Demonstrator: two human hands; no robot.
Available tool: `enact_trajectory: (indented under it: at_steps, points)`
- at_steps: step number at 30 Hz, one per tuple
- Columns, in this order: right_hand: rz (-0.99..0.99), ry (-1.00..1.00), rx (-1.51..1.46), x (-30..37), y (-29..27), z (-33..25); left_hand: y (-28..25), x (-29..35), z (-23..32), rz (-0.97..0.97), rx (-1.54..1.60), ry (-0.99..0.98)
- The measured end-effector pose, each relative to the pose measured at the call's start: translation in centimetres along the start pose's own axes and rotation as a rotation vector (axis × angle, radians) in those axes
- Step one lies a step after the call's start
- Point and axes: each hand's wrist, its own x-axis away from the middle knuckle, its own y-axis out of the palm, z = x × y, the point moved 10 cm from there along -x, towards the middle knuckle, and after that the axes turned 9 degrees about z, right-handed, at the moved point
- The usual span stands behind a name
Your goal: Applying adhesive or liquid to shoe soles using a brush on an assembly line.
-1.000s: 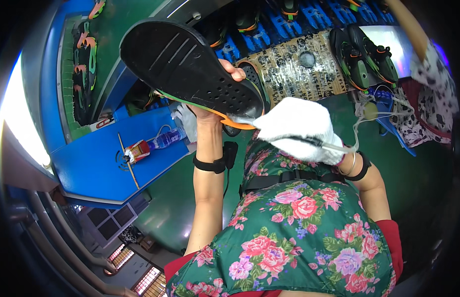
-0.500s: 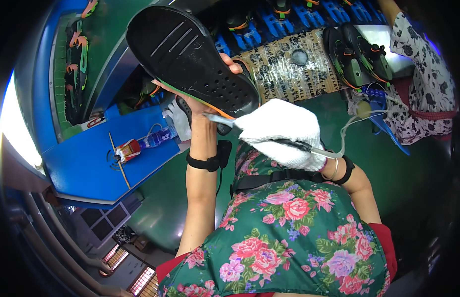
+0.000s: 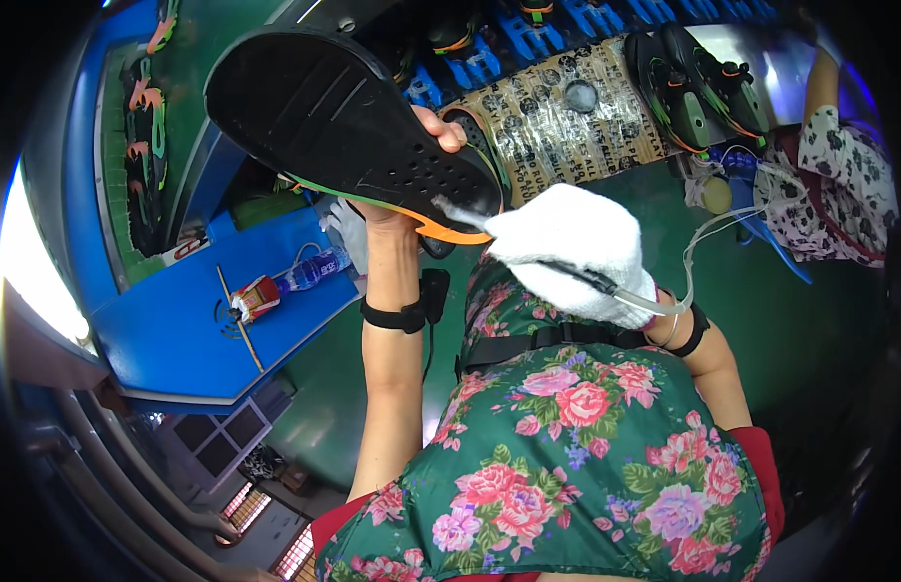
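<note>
My left hand (image 3: 383,213) grips a black shoe (image 3: 324,116), sole turned toward me, its fingertips curled over the far edge. Slots mark the shoe's wide end and small round holes its narrow end; green and orange trim runs along the near edge. My right hand (image 3: 572,257), in a white knit glove, is closed on a slim brush-like tool (image 3: 460,213) with a greyish tip. A clear hose (image 3: 698,238) runs to that hand. The tip is over the holed end, just above the orange trim; whether it touches the sole I cannot tell.
A pair of black shoes (image 3: 691,92) stands beside a tape-covered cardboard sheet (image 3: 577,126). Blue holders (image 3: 480,63) line the far side. Left, a blue table (image 3: 179,325) bears a bottle (image 3: 315,269) and a red-and-white packet (image 3: 255,299). A co-worker's patterned sleeve (image 3: 848,160) is at right.
The shoe has shifted slightly left and down in view, showing more orange trim. My right hand has moved slightly right, and the tool's tip has gone from beside my left wrist to over the sole.
</note>
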Motion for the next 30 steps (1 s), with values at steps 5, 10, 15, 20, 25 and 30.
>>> enact_trajectory:
  at_steps: [5, 10, 15, 20, 25, 30]
  points:
    - [0.067, 0.264, -0.206, 0.3, -0.8, 2.4, -0.2, 0.1, -0.3, -0.021, -0.062, -0.035]
    - [-0.113, 0.067, -0.074, 0.6, 0.8, 0.4, 1.5, 0.1, -0.6, -0.049, -0.092, -0.061]
    - [-0.145, 0.192, -0.427, 0.5, 1.1, 1.2, 1.7, 0.3, -1.1, -0.045, -0.083, -0.14]
    - [-0.299, 0.323, -0.226, 2.7, 3.2, 2.2, -0.5, 0.3, -2.2, 0.038, -0.122, -0.281]
    - [-0.299, -0.065, -0.288, 1.0, 2.4, -1.2, -1.7, 1.5, -3.2, 0.173, -0.119, -0.393]
    - [-0.431, -0.219, -0.083, 2.6, 4.3, -1.4, -1.3, 2.0, -4.1, 0.009, -0.132, -0.5]
